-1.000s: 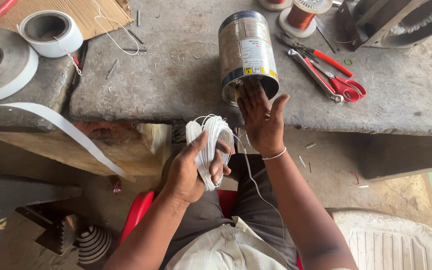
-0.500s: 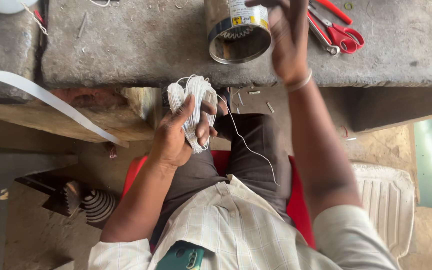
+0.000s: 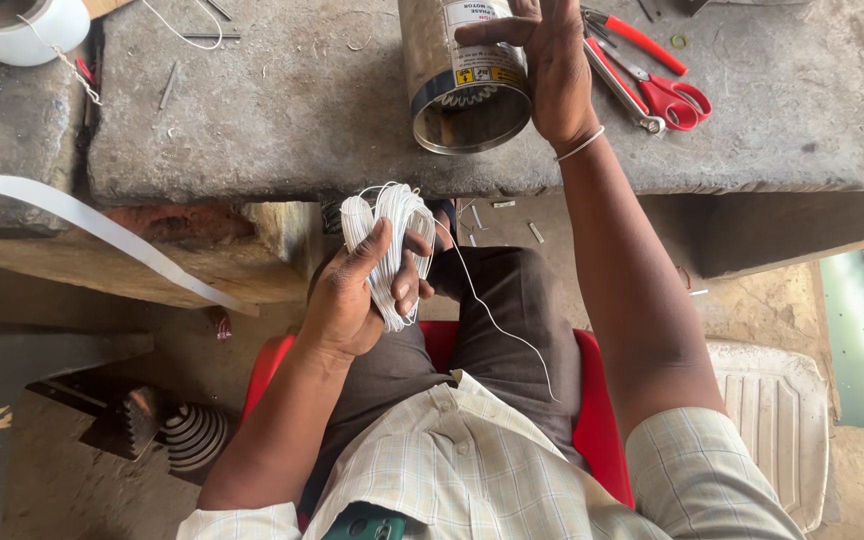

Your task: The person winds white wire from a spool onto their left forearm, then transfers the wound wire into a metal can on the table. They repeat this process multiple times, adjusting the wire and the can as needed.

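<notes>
Left hand clamps the light, springy white wire coil mid-loop; right hand, at one o'clock, fingers spread on the metal can.

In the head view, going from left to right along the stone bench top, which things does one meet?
White tape roll → metal motor casing → right hand on the casing → red-handled scissors.

Left hand in closed grip, right hand outstretched.
</notes>
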